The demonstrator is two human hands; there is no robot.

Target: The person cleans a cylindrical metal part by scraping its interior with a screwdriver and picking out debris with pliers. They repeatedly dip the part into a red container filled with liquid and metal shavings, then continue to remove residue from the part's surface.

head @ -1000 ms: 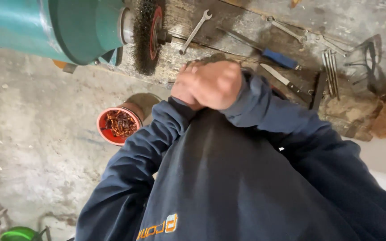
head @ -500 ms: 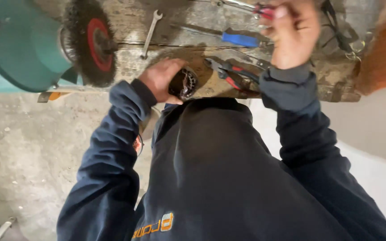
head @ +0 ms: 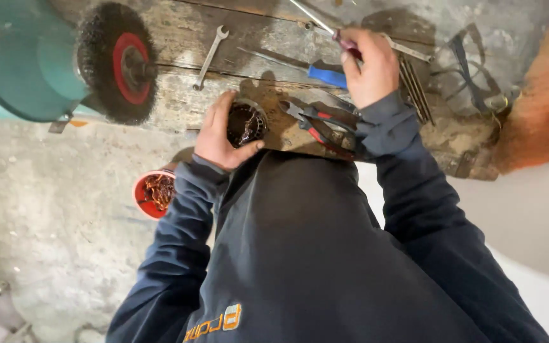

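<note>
My left hand point(head: 216, 134) grips a round motor stator point(head: 245, 122) with dark copper windings, held at the near edge of the wooden bench point(head: 179, 105). My right hand point(head: 368, 67) is closed on the dark red handle of a screwdriver point(head: 325, 26), its long metal shaft pointing up and left over the bench. Red-handled pliers point(head: 320, 122) lie between my two hands. A blue-handled screwdriver point(head: 325, 75) lies just left of my right hand.
A teal bench grinder point(head: 17, 63) with a wire brush wheel point(head: 117, 61) stands at the left. A spanner point(head: 210, 56) lies on the bench. A red bucket of copper wire point(head: 152, 193) sits on the concrete floor. Metal rods point(head: 414, 86) lie at right.
One second ago both hands were clasped together in front of my chest. They separated; the left now holds the stator on the bench, and the right took a red-handled screwdriver and lowered slightly.
</note>
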